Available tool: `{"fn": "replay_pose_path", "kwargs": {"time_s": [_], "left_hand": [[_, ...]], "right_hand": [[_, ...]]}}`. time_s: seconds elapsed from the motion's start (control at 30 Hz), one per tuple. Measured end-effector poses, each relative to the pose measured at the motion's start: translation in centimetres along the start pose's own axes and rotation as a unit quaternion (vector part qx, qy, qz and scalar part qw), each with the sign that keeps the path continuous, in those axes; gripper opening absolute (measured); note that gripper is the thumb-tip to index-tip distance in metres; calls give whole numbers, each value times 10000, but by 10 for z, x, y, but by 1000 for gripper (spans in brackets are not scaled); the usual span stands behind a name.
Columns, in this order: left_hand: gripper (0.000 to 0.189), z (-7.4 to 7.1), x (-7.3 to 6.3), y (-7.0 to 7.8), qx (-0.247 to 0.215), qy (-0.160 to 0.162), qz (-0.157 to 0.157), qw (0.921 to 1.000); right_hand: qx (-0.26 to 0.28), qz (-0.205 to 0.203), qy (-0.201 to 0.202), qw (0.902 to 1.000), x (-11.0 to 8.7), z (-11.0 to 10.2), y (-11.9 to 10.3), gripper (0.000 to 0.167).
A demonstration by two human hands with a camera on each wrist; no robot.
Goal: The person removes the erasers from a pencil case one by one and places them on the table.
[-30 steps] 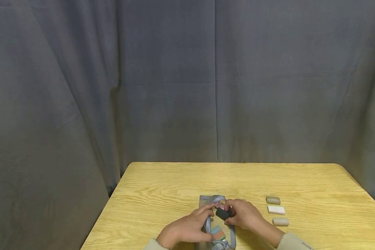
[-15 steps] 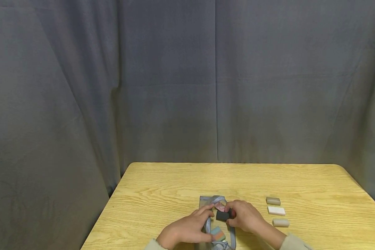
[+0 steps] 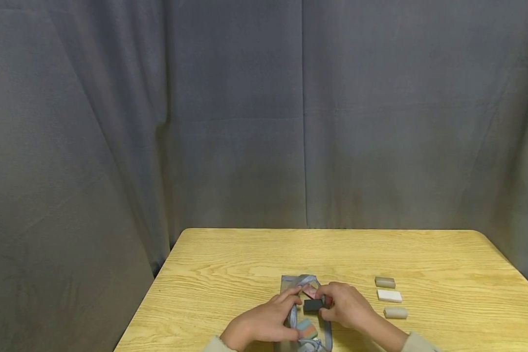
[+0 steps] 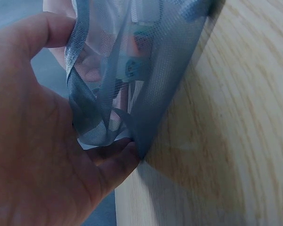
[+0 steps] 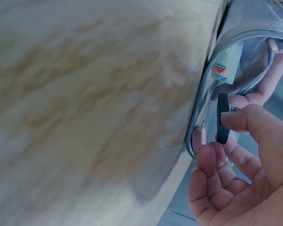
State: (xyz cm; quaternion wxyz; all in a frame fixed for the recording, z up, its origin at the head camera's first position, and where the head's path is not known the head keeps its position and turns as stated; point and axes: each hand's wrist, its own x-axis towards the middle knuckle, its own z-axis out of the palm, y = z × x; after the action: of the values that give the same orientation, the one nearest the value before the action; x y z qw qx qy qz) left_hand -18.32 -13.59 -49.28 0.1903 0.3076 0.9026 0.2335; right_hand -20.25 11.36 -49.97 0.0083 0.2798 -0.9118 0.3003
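A grey-blue mesh zip pouch [image 3: 328, 332] lies on the table with its mouth spread. My left hand [image 3: 266, 320] holds the pouch's edge; in the left wrist view the fingers and thumb curl at the mesh rim. With thumb and fingers, my right hand [image 3: 345, 305] pinches a black eraser-like block [image 3: 312, 305] over the pouch opening. In the right wrist view, that block [image 5: 222, 117] stands on edge between thumb and fingers. Inside the pouch are a striped multicoloured block [image 3: 307, 329] and a pink piece [image 3: 309, 291]. Some contents are hidden by mesh and hands.
To the right of the pouch, three small blocks form a column: a greyish-brown one [image 3: 385, 282], a white one [image 3: 389, 296] and a beige one [image 3: 395, 313]. They lie on a wooden table [image 3: 229, 259], with a grey curtain [image 3: 246, 122] behind it.
The black block has turned from a slant to nearly level in my right fingers, staying at the pouch opening. My left hand has kept its place.
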Motion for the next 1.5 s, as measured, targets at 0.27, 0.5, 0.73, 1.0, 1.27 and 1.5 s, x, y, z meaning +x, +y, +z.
{"fn": "replay_pose_path", "kwargs": {"time_s": [0.27, 0.5, 0.73, 1.0, 1.27, 1.5], "left_hand": [[73, -1, 0, 0, -138, -13, 18, 9999], [72, -1, 0, -1, -100, -26, 30, 9999], [73, 0, 0, -1, -15, -33, -12, 10000], [72, 0, -1, 1, -28, 4, 29, 10000], [72, 0, -2, 1, -157, -29, 20, 9999], [72, 1, -2, 0, -242, -44, -53, 9997]], "right_hand": [[133, 135, -125, 9997, -3, -7, -2, 24], [240, 148, -115, 9995, -8, -14, -2, 23], [147, 210, 25, 9997, -16, -21, 0, 23], [199, 163, 7, 9997, -23, -29, 4, 23], [244, 98, -56, 9996, -33, -34, 13, 23], [248, 186, -106, 9995, -41, -37, 20, 24]]}}
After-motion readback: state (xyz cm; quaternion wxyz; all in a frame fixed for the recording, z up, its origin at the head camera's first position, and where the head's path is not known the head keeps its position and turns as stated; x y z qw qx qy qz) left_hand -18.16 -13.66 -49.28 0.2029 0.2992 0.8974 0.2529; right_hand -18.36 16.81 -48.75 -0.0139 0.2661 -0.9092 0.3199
